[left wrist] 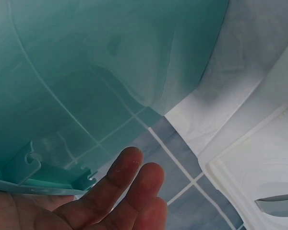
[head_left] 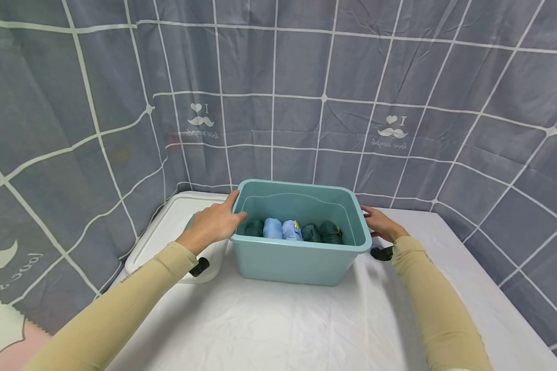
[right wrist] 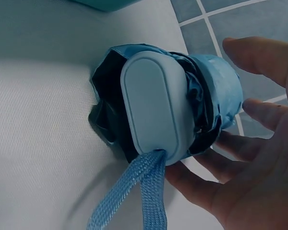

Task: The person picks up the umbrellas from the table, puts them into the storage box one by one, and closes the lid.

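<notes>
A blue-green plastic storage bin (head_left: 288, 260) stands on the white-covered table. Rolled fabric bundles lie inside it, light blue (head_left: 272, 228) and dark green (head_left: 329, 233). My left hand (head_left: 215, 221) holds the bin's left rim, thumb over the edge. Below that rim its other fingers (left wrist: 151, 179) extend outside. Just right of the bin, my right hand (head_left: 381, 224) is beside a folded blue umbrella (right wrist: 225, 91) with a pale flat handle (right wrist: 151, 103) and a woven strap. Its fingers spread loosely around the umbrella, with a gap at the uppermost finger.
A white lid (head_left: 167, 226) lies on the table to the left of the bin, partly under my left arm. Grey curtains (head_left: 301, 123) with white grid lines close off the back and both sides. White cloth (head_left: 278, 330) covers the table.
</notes>
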Motion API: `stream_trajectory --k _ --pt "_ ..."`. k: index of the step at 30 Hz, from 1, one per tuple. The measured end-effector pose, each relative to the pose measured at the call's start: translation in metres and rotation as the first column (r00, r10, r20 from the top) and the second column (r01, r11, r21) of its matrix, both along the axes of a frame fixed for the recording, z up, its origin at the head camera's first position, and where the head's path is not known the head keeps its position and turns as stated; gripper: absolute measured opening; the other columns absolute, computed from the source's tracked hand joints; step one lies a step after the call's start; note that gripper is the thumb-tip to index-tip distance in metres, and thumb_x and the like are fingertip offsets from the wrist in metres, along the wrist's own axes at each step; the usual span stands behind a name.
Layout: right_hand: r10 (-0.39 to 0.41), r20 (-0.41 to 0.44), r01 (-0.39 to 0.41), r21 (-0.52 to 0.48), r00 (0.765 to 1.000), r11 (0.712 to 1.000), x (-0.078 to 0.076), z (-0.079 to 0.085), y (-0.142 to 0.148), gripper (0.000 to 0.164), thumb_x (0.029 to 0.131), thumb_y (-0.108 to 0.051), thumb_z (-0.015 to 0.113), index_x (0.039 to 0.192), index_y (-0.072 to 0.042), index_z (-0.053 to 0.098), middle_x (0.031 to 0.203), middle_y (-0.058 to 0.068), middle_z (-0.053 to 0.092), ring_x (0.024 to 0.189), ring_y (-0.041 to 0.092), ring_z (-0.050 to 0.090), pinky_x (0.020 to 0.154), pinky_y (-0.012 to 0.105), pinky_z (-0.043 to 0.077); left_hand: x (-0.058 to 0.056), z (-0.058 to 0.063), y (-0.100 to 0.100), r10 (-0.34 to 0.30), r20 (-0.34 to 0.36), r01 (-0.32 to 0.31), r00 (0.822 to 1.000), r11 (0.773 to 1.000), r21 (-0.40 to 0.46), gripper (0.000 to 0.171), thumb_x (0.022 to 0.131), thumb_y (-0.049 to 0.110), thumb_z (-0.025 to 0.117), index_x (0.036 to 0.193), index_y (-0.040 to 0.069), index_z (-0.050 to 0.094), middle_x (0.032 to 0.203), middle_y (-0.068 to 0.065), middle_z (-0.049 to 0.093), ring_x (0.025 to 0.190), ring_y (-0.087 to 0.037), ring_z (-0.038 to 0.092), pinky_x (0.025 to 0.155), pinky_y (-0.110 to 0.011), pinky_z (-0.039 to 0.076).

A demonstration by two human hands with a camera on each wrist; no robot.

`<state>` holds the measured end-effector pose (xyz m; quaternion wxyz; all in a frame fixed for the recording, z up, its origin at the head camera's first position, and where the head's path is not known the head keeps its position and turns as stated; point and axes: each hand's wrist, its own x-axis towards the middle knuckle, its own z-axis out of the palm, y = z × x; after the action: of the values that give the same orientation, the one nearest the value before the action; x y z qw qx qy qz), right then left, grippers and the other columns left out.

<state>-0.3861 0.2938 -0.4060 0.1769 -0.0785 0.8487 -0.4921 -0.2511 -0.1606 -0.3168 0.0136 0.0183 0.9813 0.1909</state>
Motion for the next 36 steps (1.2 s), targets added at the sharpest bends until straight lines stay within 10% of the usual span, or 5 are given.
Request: stream_trajectory --k 12,36 --pt "0.016 -0.034 -0.015 0.014 0.999 1.0 0.001 -0.002 -0.001 0.082 0.097 -0.012 0.06 0.163 -0.009 0.009 0.153 0.034 0.035 0.112 0.03 0.06 0.08 0.044 0.056 -0.001 0.002 0.003 -0.002 -0.003 0.002 1.0 1.0 -0.003 0.076 0.099 0.053 0.037 0.164 0.026 0.008 0.144 -0.023 0.055 0.116 -0.045 0.062 0.089 -0.062 0.045" --pt "0.019 -0.148 -0.003 0.11 0.989 0.994 0.004 -0.002 -0.012 0.068 0.1 -0.013 0.053 0.159 0.0 0.021 0.117 0.028 0.062 0.075 0.015 0.064 0.061 0.034 0.055 -0.002 -0.001 0.0 -0.001 -0.003 0.001 1.0 1.0 -0.017 0.076 0.099 0.054 0.036 0.164 0.025 0.008 0.143 -0.024 0.055 0.115 -0.045 0.062 0.085 -0.06 0.046"
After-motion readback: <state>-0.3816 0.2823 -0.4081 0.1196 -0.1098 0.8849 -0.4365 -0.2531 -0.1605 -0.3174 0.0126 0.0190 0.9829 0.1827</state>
